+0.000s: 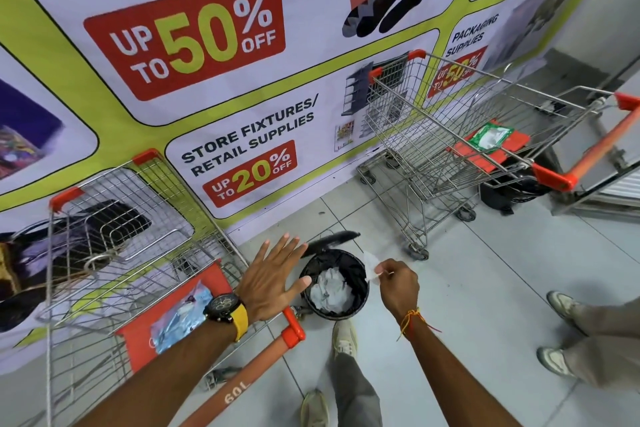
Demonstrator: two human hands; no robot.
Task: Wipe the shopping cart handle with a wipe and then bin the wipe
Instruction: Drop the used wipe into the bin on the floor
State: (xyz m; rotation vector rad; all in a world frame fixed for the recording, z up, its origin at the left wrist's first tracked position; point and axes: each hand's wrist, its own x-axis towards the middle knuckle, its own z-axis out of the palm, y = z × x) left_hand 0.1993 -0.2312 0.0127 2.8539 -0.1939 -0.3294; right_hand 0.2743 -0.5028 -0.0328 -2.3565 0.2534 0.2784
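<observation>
- Head view, the hands: the right hand pinches a small white wipe between thumb and fingertips, just over the right rim of the bin. The left hand is spread flat and open, gripping nothing, hovering between the bin and the near cart.
- Head view, the bin: it is a small black-lined pedal bin on the tiled floor with its lid tipped up toward the wall; crumpled white wipes already lie inside. A shoe sits at its base — probably on the pedal, though I cannot tell for sure.
- Head view, the cart: the orange handle of the near cart runs under the left forearm, so the step in hand looks like the binning.
- Doing it well: the wipe hangs at the edge rather than the centre, so shift the right hand a little left over the opening before loosening the pinch — a light wipe can drift or cling to the fingers.
- Keep the lid up until the wipe is in.
</observation>
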